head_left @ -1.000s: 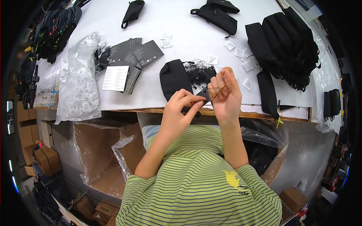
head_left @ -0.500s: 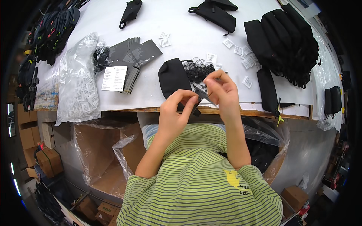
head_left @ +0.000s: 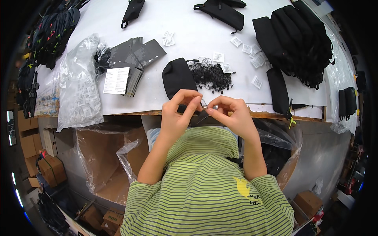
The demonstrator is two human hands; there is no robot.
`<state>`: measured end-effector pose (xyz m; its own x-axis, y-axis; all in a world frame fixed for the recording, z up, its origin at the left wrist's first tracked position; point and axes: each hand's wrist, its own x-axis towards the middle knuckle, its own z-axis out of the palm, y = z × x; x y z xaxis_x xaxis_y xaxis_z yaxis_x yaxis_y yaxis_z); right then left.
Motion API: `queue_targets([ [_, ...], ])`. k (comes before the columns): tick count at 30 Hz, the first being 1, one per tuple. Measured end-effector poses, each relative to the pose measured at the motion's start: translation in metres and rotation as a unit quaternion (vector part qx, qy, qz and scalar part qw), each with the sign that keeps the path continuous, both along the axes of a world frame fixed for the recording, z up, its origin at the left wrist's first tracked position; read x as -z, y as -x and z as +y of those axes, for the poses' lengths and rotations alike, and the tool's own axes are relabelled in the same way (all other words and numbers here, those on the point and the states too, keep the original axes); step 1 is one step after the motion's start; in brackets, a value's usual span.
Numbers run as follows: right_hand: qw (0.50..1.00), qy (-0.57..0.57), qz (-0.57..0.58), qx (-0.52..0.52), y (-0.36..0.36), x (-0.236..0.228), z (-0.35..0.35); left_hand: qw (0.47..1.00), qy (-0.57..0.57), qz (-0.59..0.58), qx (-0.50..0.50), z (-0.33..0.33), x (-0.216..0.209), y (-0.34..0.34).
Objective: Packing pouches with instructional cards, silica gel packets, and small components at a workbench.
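Observation:
Over the table's front edge my left hand point(head_left: 179, 114) and my right hand point(head_left: 233, 114) nearly meet, both in a pinch. Between their fingertips is a thin dark loop point(head_left: 204, 104), which looks like a cord; its finer detail is too small to tell. A thin dark strand slants down below the right fingertips. Just behind my left hand lies a black fabric pouch point(head_left: 178, 78), its near end partly hidden by that hand. A heap of black tag strings point(head_left: 212, 76) with small plastic ends sits beside the pouch, beyond my right hand.
Dark printed cards point(head_left: 136, 53) and a white card point(head_left: 116, 80) lie left, next to a clear plastic bag point(head_left: 80, 86). Small white labels point(head_left: 258, 60) are scattered right of centre. Black pouches point(head_left: 291, 39) are piled at right. A plastic-lined carton point(head_left: 106, 157) stands below the table.
My right hand has come down and toward my left hand, and their fingertips are now close together. The dark flat piece seen between them earlier no longer shows; a thin loop does.

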<state>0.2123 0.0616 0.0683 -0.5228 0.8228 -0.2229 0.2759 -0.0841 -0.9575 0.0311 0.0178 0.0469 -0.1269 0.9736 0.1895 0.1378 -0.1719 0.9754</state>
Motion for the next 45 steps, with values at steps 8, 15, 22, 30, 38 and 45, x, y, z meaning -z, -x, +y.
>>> queue_targets([
  [8,0.992,-0.055,-0.049,0.104,-0.045,-0.001,0.009,0.882,-0.014,0.468,0.05,-0.022,0.041,0.001],
  [15,0.976,-0.128,-0.168,0.047,-0.021,0.008,-0.003,0.905,-0.055,0.408,-0.105,-0.036,0.052,-0.007],
  [22,0.98,-0.179,-0.077,-0.035,0.027,0.026,-0.019,0.936,0.042,0.296,-0.183,-0.052,0.026,0.003],
  [30,0.982,-0.181,-0.038,-0.043,0.033,0.033,-0.025,0.958,0.103,0.189,-0.189,-0.058,0.023,0.007],
  [38,0.953,-0.268,-0.135,-0.051,0.03,0.029,-0.022,0.979,0.048,0.06,-0.19,-0.054,0.019,0.007],
  [45,0.988,-0.077,-0.109,-0.071,0.017,0.023,-0.012,0.951,0.102,-0.262,-0.133,-0.056,0.014,0.011],
])
